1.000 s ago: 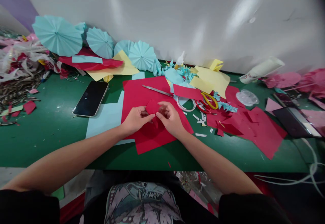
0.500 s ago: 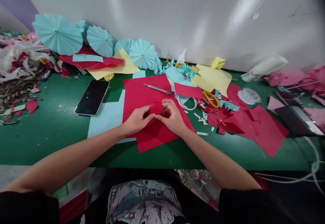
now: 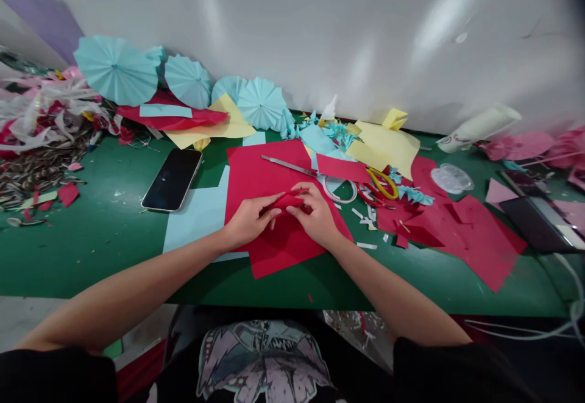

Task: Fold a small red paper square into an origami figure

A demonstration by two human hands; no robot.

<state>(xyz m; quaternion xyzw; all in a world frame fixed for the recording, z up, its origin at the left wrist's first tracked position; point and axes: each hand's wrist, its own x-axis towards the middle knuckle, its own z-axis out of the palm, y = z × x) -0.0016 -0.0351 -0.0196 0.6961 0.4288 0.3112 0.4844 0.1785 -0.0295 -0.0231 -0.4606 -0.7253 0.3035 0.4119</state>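
Between my two hands is a small piece of red paper [image 3: 287,200], pinched at both ends just above a larger red sheet. My left hand [image 3: 250,219] grips its left end with thumb and fingers. My right hand [image 3: 313,215] grips the right end the same way. The fingers partly cover the small piece, so its folds are hard to make out. Under both hands lies the large red sheet [image 3: 269,256], overlapping a light blue sheet [image 3: 192,220]. A slim metal craft knife [image 3: 289,165] rests on the red sheet beyond my fingers.
Left of the sheets lies a phone [image 3: 172,180]. Scissors with yellow handles [image 3: 382,183], a white tape roll [image 3: 339,189] and red paper scraps [image 3: 489,238] are at right. Pleated blue paper rosettes [image 3: 260,105] stand along the wall. Another dark device [image 3: 539,223] sits far right.
The small red paper has tipped from standing more upright to a flatter, narrower shape between my fingers. Both hands stay close together over the sheet. The view has shifted slightly.
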